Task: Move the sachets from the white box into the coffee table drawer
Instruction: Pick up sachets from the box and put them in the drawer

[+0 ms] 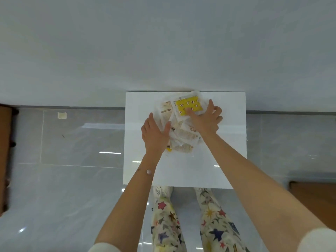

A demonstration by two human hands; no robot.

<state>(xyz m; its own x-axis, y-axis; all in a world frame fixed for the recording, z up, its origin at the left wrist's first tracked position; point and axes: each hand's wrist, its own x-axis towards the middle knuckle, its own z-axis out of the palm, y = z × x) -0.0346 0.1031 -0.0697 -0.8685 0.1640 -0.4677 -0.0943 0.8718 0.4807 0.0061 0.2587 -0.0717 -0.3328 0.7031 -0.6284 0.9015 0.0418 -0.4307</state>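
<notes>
The left hand (154,137) is being held flat with straight fingers, its palm pressed against the left side of the sachets (183,135). These are lying in a loose heap at the centre of the frame, on the upper half of a white surface (181,173). The right hand (205,120) is being laid over the heap's upper right, with its thumb resting on a yellow sachet (189,104) on top. Its outer fingers are being curled just past the heap's right edge, and whether anything is being gripped there cannot be told.

The sachets are judged to be light, thin and flexible, with slick film faces that are likely to slide over one another. The heap would probably be best taken from both sides at once, with fingers worked under the bottom layer and the sides squeezed inward. A pinch from above would probably lift only the top few, and the yellow sachet looks the likeliest to slip off.

The heap's middle is being covered by the hands, so no count can be made, and the print is too blurred to be read. No box walls are being made out, so whether the white rectangle is a box or the table top cannot be told. No drawer is being shown. Brown furniture (4,142) is being cut off at the left edge of the frame.
</notes>
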